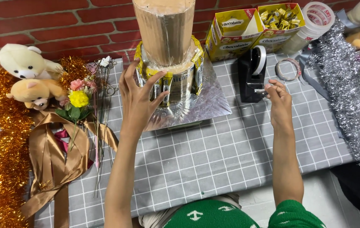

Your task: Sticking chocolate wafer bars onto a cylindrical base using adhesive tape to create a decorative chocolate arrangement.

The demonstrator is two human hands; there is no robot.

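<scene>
While left fingers (140, 90) spread on wrappers (167, 82), right fingers (272, 87) pinch tape (259, 86) (dispenser edge).

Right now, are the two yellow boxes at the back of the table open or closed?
Open. Both yellow boxes have their top flaps up; the right one shows gold-wrapped sweets inside. What the left one holds cannot be told.

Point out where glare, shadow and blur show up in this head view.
Head view: glare sits on the crinkled silver foil base and the clear plastic wrap of the tall brown cylinder; soft shadows fall under both forearms on the grey checked tablecloth; the left hand and right hand look sharp, and the lower sleeve edge is slightly soft.
</scene>
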